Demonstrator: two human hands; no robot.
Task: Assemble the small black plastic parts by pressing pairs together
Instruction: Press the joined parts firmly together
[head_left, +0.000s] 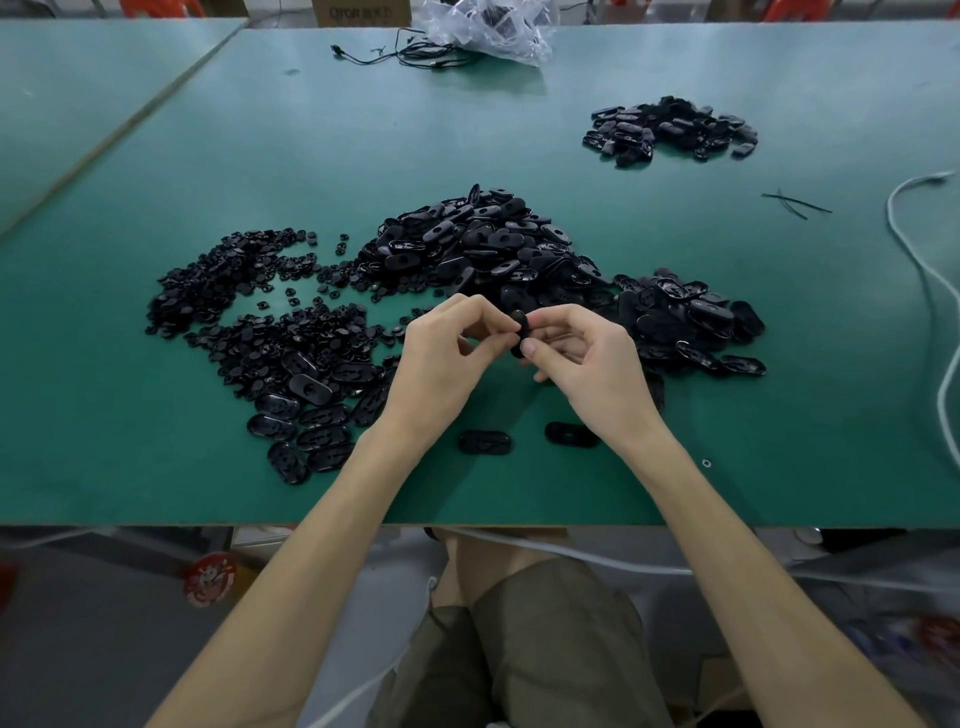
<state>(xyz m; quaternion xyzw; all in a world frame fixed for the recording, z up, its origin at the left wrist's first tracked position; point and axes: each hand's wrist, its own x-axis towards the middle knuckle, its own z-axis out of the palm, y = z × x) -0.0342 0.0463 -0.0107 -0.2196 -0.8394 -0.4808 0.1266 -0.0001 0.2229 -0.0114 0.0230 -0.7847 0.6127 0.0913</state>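
Note:
Above the green table (156, 467), my left hand (447, 358) and my right hand (587, 364) meet at one black oval plastic part (519, 332), held edge-on. Both pinch it between thumb and fingertips. Whether a small round piece sits in it is hidden by my fingers. A big heap of oval shells (483, 244) lies just behind my hands. To the left spreads a scatter of small round black pieces (249, 291). More oval shells (691, 322) lie to the right.
A separate pile of black parts (670, 130) sits far right at the back. Two single oval shells (485, 441) (571, 434) lie near the front edge. A white cable (930, 291) runs along the right side. A clear plastic bag (493, 26) and black wires (410, 52) lie at the back.

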